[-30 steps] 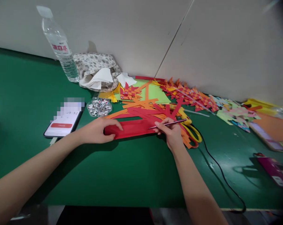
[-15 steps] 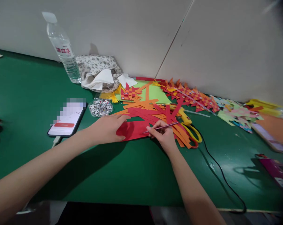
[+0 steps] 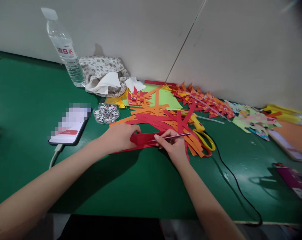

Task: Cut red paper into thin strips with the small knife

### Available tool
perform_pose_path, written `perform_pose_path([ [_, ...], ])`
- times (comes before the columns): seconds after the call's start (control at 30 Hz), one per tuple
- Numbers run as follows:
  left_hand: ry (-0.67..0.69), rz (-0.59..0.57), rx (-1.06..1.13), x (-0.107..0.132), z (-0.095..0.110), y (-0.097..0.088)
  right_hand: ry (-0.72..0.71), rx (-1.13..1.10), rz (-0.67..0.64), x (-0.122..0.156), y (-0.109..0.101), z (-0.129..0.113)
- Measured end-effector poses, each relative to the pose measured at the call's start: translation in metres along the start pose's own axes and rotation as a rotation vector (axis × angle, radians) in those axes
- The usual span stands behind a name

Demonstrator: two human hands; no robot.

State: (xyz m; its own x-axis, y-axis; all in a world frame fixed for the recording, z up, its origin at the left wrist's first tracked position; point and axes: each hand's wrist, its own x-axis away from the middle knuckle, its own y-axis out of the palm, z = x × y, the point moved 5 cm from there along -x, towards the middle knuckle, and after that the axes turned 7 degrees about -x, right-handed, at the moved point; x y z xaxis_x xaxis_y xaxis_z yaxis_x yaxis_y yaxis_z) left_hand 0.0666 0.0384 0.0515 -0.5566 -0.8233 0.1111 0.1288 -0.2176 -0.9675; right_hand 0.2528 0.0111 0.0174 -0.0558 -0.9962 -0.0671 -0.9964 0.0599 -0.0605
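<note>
In the head view, my left hand (image 3: pixel 120 136) is closed around the left part of a red paper piece (image 3: pixel 142 140), thumb and curled fingers at its edges. The paper looks slightly bent and raised, with its lower edge running along the table. My right hand (image 3: pixel 173 146) grips a slim pinkish pen (image 3: pixel 177 135) that slants over the paper, its tip pointing left onto the red surface. Behind both hands lies a loose heap of red paper strips (image 3: pixel 151 119) and orange paper strips (image 3: pixel 194 145).
Yellow-handled scissors (image 3: pixel 211 141) and a yellow glue gun (image 3: pixel 198 125) lie right of the strips, with a black cord (image 3: pixel 234 180). A phone (image 3: pixel 69 128), a bag of googly eyes (image 3: pixel 106 114), a bottle (image 3: pixel 65 53) and woven paper fish (image 3: pixel 206 100) stand or lie around.
My left fingers have curled more, and the red paper now looks bent and darker. My right hand and the pen tip have shifted slightly left over it.
</note>
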Motion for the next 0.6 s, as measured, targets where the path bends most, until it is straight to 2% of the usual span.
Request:
perform_pose_path([
  [0.13,0.030,-0.041,0.070,-0.003,-0.004,0.003,0.019,0.003,-0.048,0.003,0.015,0.001],
  [0.3,0.063,-0.017,0.113,-0.004,-0.008,0.006,-0.009,0.053,-0.042,0.004,0.024,-0.004],
  [0.47,0.052,-0.041,0.143,-0.002,-0.009,0.006,-0.010,0.088,-0.049,0.002,0.022,-0.002],
  [0.6,0.026,-0.060,0.130,-0.001,-0.011,0.007,-0.015,0.083,-0.016,-0.001,0.011,0.001],
])
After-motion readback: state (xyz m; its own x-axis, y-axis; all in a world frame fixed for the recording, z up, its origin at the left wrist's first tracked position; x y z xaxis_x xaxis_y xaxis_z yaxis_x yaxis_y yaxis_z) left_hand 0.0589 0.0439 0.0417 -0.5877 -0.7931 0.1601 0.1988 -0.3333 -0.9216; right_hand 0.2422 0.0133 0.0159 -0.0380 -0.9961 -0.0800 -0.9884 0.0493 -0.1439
